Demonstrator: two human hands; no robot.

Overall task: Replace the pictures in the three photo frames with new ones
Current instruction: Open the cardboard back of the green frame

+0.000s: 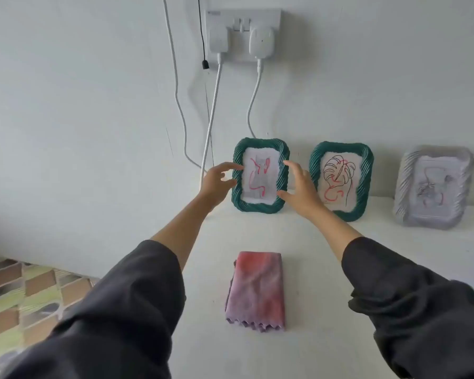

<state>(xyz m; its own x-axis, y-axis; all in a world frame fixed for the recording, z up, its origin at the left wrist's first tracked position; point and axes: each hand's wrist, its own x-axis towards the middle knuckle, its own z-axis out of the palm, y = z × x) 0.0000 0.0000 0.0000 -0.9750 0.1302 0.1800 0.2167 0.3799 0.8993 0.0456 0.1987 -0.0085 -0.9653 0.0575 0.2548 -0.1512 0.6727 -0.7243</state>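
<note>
1. Three frames are standing in a row at the back of the tabletop (312,269), close to the wall (93,105). They are the green left frame (255,207), the green middle frame (340,147) and the pale grey right frame (404,187).
2. We are holding both hands at the left frame, one on each side of it.
3. Our left hand (216,181) is lying open with its fingers spread. The fingertips (240,166) are meeting the frame's left rim.
4. Our right hand (298,187) is open in the same way. Its forefinger is lying at the upper right rim and its thumb at the lower right rim.
5. Neither hand is curling round the frame, and we cannot tell how firmly the fingers are pressing.
6. The left frame is sitting near the tabletop's left back corner, so our left hand is hanging about over that edge.
7. White cables (211,119) are dropping from the socket (242,34) just behind that hand, crowding the left side.
8. The gap between the left and middle frames is narrow. Our right hand is filling it and covering part of the middle frame's left rim.
9. A wider strip of bare tabletop is separating the middle and right frames.
10. Each frame is showing a picture of thin drawn lines.
11. A folded pink-purple cloth (256,291) is lying flat in front of the left frame, well apart from it and between our forearms. Its zigzag edge is facing us.
12. Bare tabletop is lying between the cloth and the frames.
13. A patterned surface (25,296) is showing lower down, beyond the left edge.
</note>
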